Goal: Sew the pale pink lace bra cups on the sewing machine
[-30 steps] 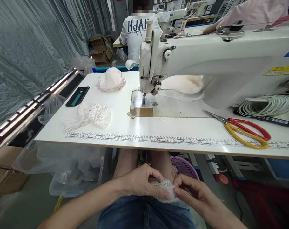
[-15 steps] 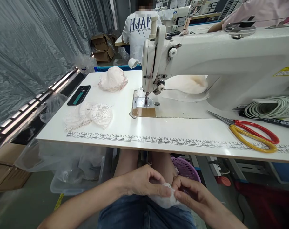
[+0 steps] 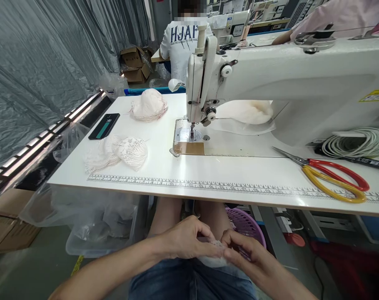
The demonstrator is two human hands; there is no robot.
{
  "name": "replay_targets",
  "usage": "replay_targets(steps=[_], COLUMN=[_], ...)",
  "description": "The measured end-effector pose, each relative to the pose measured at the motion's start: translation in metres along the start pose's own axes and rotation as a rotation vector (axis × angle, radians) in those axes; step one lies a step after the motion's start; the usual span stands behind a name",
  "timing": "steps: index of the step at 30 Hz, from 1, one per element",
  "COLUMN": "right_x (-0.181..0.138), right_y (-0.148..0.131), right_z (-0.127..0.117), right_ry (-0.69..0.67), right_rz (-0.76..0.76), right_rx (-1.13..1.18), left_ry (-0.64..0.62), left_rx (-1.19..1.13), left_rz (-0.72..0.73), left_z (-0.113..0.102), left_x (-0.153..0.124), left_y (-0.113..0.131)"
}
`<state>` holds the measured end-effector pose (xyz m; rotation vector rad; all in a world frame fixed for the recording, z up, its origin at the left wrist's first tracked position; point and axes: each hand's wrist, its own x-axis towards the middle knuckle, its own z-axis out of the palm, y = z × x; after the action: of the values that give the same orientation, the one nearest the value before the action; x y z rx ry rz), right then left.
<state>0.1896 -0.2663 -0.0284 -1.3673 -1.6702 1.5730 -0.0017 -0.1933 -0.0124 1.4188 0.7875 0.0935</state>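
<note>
Over my lap, a small piece of white fabric [image 3: 213,261] with a lacy edge is pinched between both hands. My left hand [image 3: 192,239] grips it with thumb and fingers from the left. My right hand [image 3: 247,252] closes on its right edge, fingertips close to the left thumb. Part of the fabric is hidden behind the fingers. On the table above lie white lace pieces [image 3: 131,152] and a pale pink stack of cup-shaped fabric [image 3: 149,105]. The sewing machine [image 3: 205,79] stands beyond my hands, with white fabric [image 3: 244,112] lying behind its needle.
Scissors [image 3: 336,177] with red and yellow handles lie at the table's right, near a coil of pale cord [image 3: 358,141]. A phone [image 3: 104,126] rests at the left. Below are a purple basket [image 3: 248,225] and a clear plastic bin [image 3: 92,250]. A co-worker [image 3: 185,46] sits ahead.
My right hand has shifted slightly left, closer to the left fingers. The white fabric is now more covered and sits a little lower between them.
</note>
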Motion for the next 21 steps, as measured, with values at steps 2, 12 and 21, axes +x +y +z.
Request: replay_targets(steps=[2, 12, 21], right_x=[0.003, 0.010, 0.011], right_y=[0.001, -0.009, -0.002], right_z=[0.002, 0.002, 0.003], right_ry=[0.005, -0.037, -0.066], right_rz=[0.017, 0.034, 0.053], right_rx=[0.025, 0.182, 0.314], left_ry=[-0.001, -0.057, -0.056], left_rx=[-0.008, -0.181, -0.211], left_rz=[0.017, -0.006, 0.022], left_z=[-0.001, -0.007, -0.011], left_x=[0.000, -0.002, 0.000], left_y=[-0.003, -0.006, -0.009])
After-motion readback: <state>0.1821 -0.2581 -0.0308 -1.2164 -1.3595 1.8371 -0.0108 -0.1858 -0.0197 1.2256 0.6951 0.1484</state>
